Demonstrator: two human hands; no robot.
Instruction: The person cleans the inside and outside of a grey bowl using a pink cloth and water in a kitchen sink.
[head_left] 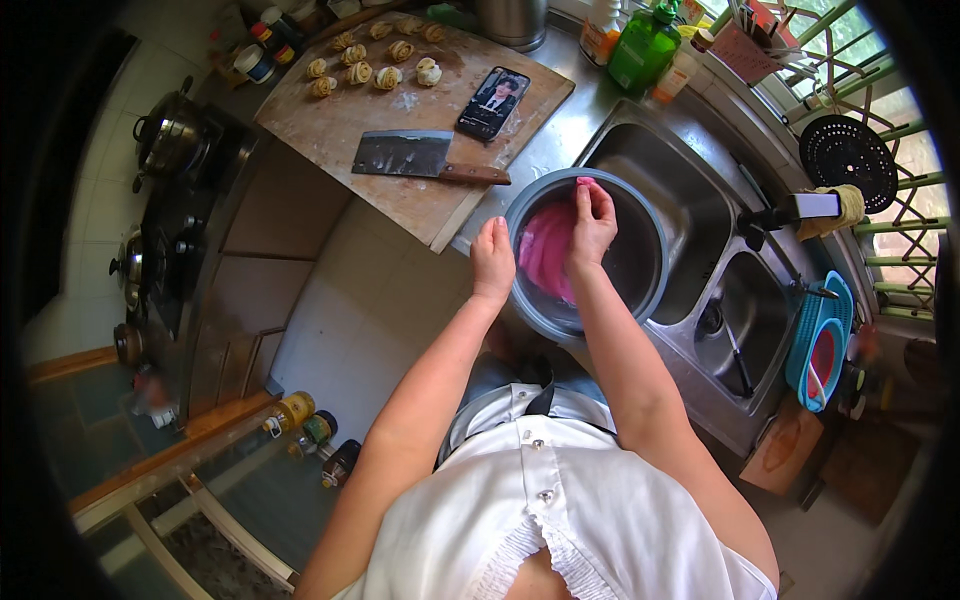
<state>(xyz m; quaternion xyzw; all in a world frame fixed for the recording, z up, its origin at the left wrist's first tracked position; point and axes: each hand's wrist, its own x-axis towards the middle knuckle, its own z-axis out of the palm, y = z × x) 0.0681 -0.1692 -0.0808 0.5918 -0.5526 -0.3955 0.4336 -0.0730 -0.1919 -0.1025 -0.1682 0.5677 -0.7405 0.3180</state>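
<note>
Where the stainless steel worktop [560, 130] meets the near left corner of the double steel sink [700, 215], we see a round grey metal pot [640, 265] held over the edge, its mouth tilted toward the camera. The left hand [492, 262] rests on the pot's left rim, fingers together and extended upward along the outer wall, thumb side toward the opening; we cannot tell whether they grip or merely steady it. The right hand [592, 222] reaches inside the pot, its fingers bunched and pressed on a pink cloth [545, 255] that lies against the inner wall on the left side of the pot.

To the left of the pot, a large rectangular wooden cutting board [400, 130] covers the worktop and overhangs its front edge. Near the board's right front edge lies a broad steel cleaver with a brown wooden handle [425, 158], blade flat. Just behind it, toward the board's right corner, a dark smartphone [493, 102] lies face up with its screen lit. Along the board's far edge we count several small coiled dough rolls [370, 62], set in two loose rows with a dusting of flour beside them.

At the worktop's far edge behind the sink stands a green plastic pump bottle [643, 45]. At the left, a black gas hob [175, 215] carries a lidded steel pot [170, 135].
</note>
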